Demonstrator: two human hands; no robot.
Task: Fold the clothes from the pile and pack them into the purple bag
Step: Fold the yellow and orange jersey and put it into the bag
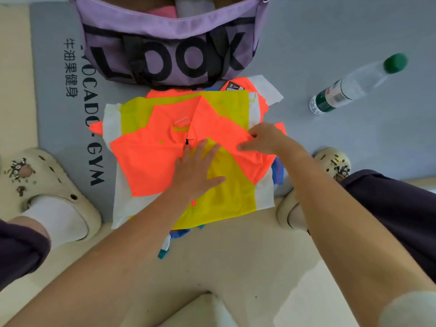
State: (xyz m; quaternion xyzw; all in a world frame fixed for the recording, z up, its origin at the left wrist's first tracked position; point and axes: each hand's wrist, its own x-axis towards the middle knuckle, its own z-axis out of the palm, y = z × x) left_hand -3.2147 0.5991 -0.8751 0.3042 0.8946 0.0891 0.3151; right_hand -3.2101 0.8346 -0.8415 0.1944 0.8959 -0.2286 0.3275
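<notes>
Head view: orange-yellow-white jersey (226,197) spread flat on floor, just below purple bag (165,43), atop other clothes of pile, blue edges (179,233) peeking beneath. Left hand (195,171) flat on jersey middle, fingers straight, pinning cloth. Right hand (264,140) pinches orange sleeve fold at jersey's right side. Bag mouth open, pink item (162,11) inside. Water bottle (354,86) lies right of bag. Judgement: fabric thin, light, slick, limp; likely slides when folded; best hold at sleeve hems and shoulder seams, palm anchoring centre
</notes>
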